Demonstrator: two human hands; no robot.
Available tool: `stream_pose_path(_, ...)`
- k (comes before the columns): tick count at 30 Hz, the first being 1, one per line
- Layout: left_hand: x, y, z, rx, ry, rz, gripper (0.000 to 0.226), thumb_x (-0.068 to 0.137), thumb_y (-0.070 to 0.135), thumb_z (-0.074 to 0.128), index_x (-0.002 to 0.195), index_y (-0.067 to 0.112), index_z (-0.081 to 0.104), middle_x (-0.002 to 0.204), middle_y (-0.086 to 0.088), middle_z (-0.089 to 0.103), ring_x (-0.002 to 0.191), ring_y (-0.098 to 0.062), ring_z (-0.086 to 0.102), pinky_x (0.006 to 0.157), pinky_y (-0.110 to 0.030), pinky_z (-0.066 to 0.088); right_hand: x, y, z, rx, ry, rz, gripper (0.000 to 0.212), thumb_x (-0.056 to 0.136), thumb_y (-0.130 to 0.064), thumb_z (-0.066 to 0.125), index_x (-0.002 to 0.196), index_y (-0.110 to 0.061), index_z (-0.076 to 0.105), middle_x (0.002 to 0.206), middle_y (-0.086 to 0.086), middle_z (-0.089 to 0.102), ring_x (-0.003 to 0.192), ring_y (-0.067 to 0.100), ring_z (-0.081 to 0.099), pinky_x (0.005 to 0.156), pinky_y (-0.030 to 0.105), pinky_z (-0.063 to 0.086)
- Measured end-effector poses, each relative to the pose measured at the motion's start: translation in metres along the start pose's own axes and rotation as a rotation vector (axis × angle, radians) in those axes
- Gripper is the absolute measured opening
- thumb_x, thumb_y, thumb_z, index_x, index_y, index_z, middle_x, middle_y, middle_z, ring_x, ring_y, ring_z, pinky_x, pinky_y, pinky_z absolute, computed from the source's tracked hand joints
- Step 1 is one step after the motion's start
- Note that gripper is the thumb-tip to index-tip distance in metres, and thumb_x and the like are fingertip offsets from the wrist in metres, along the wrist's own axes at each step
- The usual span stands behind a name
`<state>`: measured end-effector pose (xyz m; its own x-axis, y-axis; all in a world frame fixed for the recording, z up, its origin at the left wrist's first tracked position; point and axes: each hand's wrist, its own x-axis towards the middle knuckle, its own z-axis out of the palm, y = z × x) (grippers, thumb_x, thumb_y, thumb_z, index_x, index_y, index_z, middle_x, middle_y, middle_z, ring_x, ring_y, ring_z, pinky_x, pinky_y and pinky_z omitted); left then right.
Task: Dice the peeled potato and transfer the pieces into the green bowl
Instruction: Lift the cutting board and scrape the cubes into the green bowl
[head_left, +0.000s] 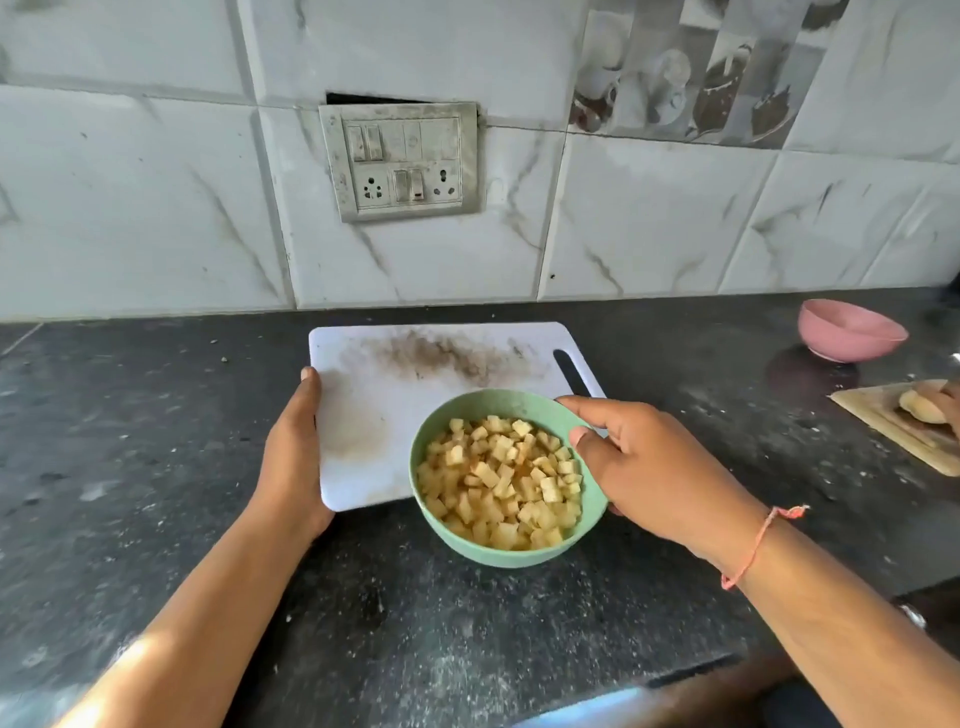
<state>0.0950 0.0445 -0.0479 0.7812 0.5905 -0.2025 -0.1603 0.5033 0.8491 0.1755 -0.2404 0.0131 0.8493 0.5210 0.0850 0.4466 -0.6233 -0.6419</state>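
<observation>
The green bowl (470, 545) sits at the front right corner of a white cutting board (405, 384) and is full of diced potato pieces (504, 478). My right hand (649, 478) grips the bowl's right rim, thumb over the edge and fingers round the outside. Along the board's left edge lies my left hand (293, 457), holding that edge with the fingers mostly hidden beneath. The board's surface is bare apart from brown smudges.
The dark speckled counter (156, 467) runs to a tiled wall with a switch panel (400, 161). A pink bowl (847, 335) stands at the back right. At the far right, another person's hand holds a peeled potato (919, 408) on a wooden board (893, 431).
</observation>
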Motion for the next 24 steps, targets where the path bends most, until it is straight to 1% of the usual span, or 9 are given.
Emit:
stream_pose_path(4, -0.003, 0.002, 0.001, 0.07, 0.049, -0.062, 0.047, 0.099, 0.062, 0.059, 0.116, 0.023, 0.077, 0.108, -0.009, 0.081, 0.093, -0.033, 0.079, 0.083, -0.047, 0.059, 0.023, -0.002, -0.003, 0.011, 0.003, 0.007, 0.036, 0.107, -0.036, 0.049, 0.139, -0.05, 0.056, 0.093, -0.004, 0.078, 0.076, 0.026, 0.073, 0.069, 0.049, 0.061)
stream_pose_path(6, -0.009, 0.005, 0.001, 0.112, 0.097, -0.081, 0.046, 0.099, 0.062, 0.059, 0.111, 0.022, 0.078, 0.103, -0.007, 0.082, 0.086, -0.029, 0.08, 0.078, -0.044, 0.059, 0.031, -0.004, -0.005, 0.001, 0.008, 0.027, 0.037, 0.107, -0.035, 0.049, 0.141, -0.048, 0.055, 0.088, -0.006, 0.077, 0.064, 0.018, 0.07, 0.067, 0.043, 0.06)
stream_pose_path(8, -0.02, 0.012, 0.002, 0.156, 0.149, -0.117, 0.047, 0.098, 0.064, 0.058, 0.111, 0.023, 0.078, 0.104, -0.007, 0.081, 0.087, -0.029, 0.08, 0.08, -0.045, 0.06, 0.032, -0.011, -0.009, -0.014, 0.01, 0.042, 0.039, 0.107, -0.035, 0.048, 0.144, -0.045, 0.054, 0.075, -0.01, 0.073, 0.053, 0.01, 0.063, 0.058, 0.036, 0.057)
stream_pose_path(11, -0.039, 0.027, 0.004, 0.257, 0.197, -0.184, 0.048, 0.101, 0.064, 0.054, 0.109, 0.022, 0.078, 0.101, -0.007, 0.082, 0.087, -0.031, 0.079, 0.08, -0.048, 0.061, 0.03, -0.026, -0.015, -0.027, 0.007, 0.057, 0.04, 0.107, -0.03, 0.048, 0.145, -0.039, 0.055, 0.062, -0.008, 0.065, 0.048, 0.008, 0.055, 0.048, 0.023, 0.045)
stream_pose_path(13, -0.053, 0.044, 0.003, 0.349, 0.201, -0.209, 0.049, 0.104, 0.062, 0.05, 0.109, 0.021, 0.077, 0.1, -0.008, 0.081, 0.088, -0.033, 0.079, 0.08, -0.051, 0.063, 0.024, -0.039, -0.02, -0.018, 0.011, 0.087, 0.04, 0.107, -0.027, 0.049, 0.145, -0.035, 0.057, 0.055, -0.007, 0.056, 0.048, 0.009, 0.052, 0.057, 0.025, 0.044)
stream_pose_path(16, -0.072, 0.064, -0.001, 0.424, 0.195, -0.256, 0.051, 0.108, 0.057, 0.044, 0.112, 0.016, 0.075, 0.102, -0.015, 0.08, 0.09, -0.039, 0.077, 0.078, -0.056, 0.064, 0.016, -0.049, -0.019, -0.013, -0.034, 0.141, 0.041, 0.107, -0.024, 0.047, 0.147, -0.034, 0.055, 0.077, 0.005, 0.071, 0.065, 0.019, 0.064, 0.071, 0.039, 0.051)
stream_pose_path(19, -0.081, 0.071, -0.014, 0.453, 0.207, -0.368, 0.054, 0.108, 0.057, 0.044, 0.115, 0.012, 0.073, 0.106, -0.02, 0.078, 0.095, -0.046, 0.074, 0.085, -0.068, 0.06, 0.008, -0.053, -0.01, 0.011, -0.086, 0.186, 0.044, 0.108, -0.024, 0.044, 0.15, -0.032, 0.051, 0.09, 0.009, 0.074, 0.076, 0.026, 0.067, 0.069, 0.038, 0.05)
stream_pose_path(21, -0.089, 0.073, -0.018, 0.51, 0.215, -0.395, 0.053, 0.11, 0.053, 0.042, 0.113, 0.009, 0.073, 0.1, -0.019, 0.078, 0.086, -0.039, 0.073, 0.08, -0.06, 0.062, 0.005, -0.059, -0.004, 0.029, -0.133, 0.222, 0.045, 0.108, -0.025, 0.042, 0.152, -0.031, 0.049, 0.093, 0.01, 0.073, 0.08, 0.028, 0.067, 0.068, 0.037, 0.047)
stream_pose_path(24, -0.094, 0.063, -0.021, 0.635, 0.228, -0.358, 0.05, 0.113, 0.047, 0.04, 0.11, 0.009, 0.073, 0.098, -0.017, 0.079, 0.083, -0.032, 0.073, 0.08, -0.053, 0.061, 0.005, -0.061, 0.005, 0.048, -0.2, 0.245, 0.047, 0.108, -0.025, 0.04, 0.155, -0.031, 0.046, 0.1, 0.012, 0.074, 0.093, 0.032, 0.065, 0.075, 0.043, 0.052)
